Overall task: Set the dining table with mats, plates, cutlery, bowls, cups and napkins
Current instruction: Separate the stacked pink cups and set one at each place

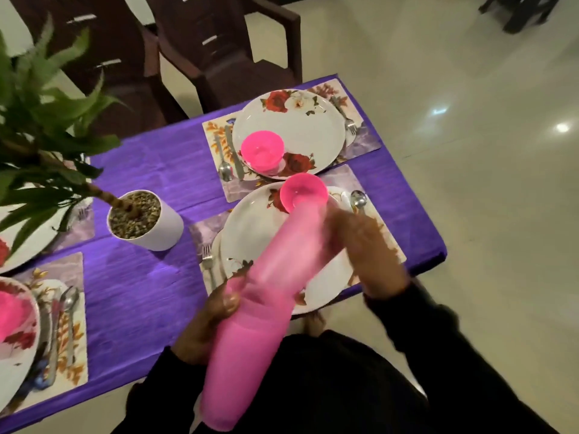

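I hold a long stack of pink plastic cups [266, 296] slanted over the near floral plate [250, 227]. My left hand [203, 321] grips the lower part of the stack. My right hand [366, 249], blurred, is against the stack's upper part; whether its fingers curl round the cups I cannot tell. The far plate [297, 133] carries an upside-down pink bowl [263, 151]. Both plates sit on floral mats [369, 180], with a spoon [225, 166] and knife left of the far plate and forks [207, 261] beside them.
The table has a purple cloth [150, 277]. A potted plant in a white pot [147, 223] stands mid-table. Two more set places lie at the left edge, one with a pink bowl [12, 317]. Dark chairs [219, 51] stand behind the table.
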